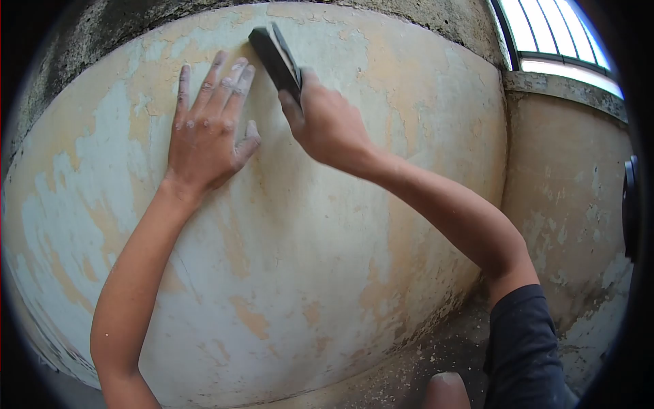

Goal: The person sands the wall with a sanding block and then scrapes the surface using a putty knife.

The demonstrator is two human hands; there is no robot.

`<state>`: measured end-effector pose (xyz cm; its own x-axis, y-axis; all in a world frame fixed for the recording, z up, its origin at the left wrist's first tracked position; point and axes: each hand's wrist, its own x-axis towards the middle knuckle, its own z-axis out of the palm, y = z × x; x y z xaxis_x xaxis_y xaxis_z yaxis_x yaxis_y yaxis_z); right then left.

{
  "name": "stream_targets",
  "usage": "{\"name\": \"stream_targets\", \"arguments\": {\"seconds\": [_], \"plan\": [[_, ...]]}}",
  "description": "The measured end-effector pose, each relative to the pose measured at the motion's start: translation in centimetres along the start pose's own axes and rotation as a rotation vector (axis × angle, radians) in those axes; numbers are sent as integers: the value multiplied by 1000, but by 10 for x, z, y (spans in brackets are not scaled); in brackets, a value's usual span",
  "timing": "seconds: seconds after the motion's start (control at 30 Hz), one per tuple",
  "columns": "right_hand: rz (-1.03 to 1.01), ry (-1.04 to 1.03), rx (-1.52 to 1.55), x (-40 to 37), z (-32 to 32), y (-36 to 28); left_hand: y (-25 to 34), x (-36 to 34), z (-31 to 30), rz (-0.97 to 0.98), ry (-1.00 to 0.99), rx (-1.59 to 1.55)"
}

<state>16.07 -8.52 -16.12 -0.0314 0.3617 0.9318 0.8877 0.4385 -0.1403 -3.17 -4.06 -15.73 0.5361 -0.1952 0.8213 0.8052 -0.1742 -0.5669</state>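
My left hand (pixel 208 129) lies flat against the wall (pixel 238 327), fingers spread and pointing up. Pale dust coats its fingertips and knuckles. To its right, my right hand (pixel 327 123) is closed round the lower end of a long dark block-shaped tool (pixel 272 58). A thin pale strip runs along the tool's right side, and its far end tilts up to the left, close to the wall's upper part. The wall's pale green and white paint is worn, with tan patches showing through.
Rough dark masonry (pixel 436 17) borders the wall's top. A barred window (pixel 558 31) sits above a ledge (pixel 572 92) at upper right, over a stained side wall (pixel 565 177). Pale flakes dot the dark floor (pixel 422 368). My knee (pixel 447 392) shows at the bottom.
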Motion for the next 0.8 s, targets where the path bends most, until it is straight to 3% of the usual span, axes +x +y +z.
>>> {"name": "stream_targets", "arguments": {"seconds": [0.07,0.23,0.4,0.57,0.63,0.7,0.8], "plan": [[-36,-26,2,-4,-1,6,-6,5,1,-15,29,16],[42,136,59,50,-10,0,-4,16,14,-98,60,31],[20,-26,-2,-7,-10,20,-4,9,9,-52,0,19],[68,173,76,56,-18,37,-9,15,25,-100,-6,61],[100,146,43,36,-15,41,-4,13,26,-116,19,42],[-38,97,-11,-10,-12,49,-4,11,20,-55,48,70],[0,101,-20,15,-17,46,-2,12,28,-63,60,65]]}}
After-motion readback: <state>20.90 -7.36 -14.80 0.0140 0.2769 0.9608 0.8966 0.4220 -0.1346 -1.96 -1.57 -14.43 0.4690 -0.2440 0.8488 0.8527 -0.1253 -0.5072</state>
